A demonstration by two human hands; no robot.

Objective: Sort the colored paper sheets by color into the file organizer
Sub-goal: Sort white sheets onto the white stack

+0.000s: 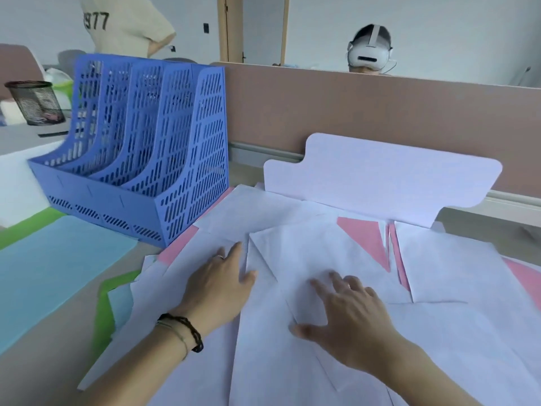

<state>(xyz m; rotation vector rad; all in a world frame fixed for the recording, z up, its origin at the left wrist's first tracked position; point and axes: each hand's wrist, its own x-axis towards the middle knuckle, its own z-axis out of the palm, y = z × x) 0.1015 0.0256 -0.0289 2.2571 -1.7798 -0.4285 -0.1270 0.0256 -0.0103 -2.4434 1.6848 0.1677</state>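
Note:
A heap of white paper sheets (336, 250) covers the desk in front of me, with pink sheets (366, 238) showing under them. My left hand (219, 282) lies flat on the white sheets, fingers straight, a ring on one finger. My right hand (348, 315) rests spread on a white sheet just to its right. A light blue sheet (52, 265) and green sheets (108, 312) lie at the left. The blue perforated file organizer (140, 148) stands upright at the back left; its slots look empty.
A white cardboard piece (380, 183) leans against the brown desk partition (351, 112). A black mesh pen cup (35, 102) stands far left. A person wearing a headset sits behind the partition, and another stands at the back left.

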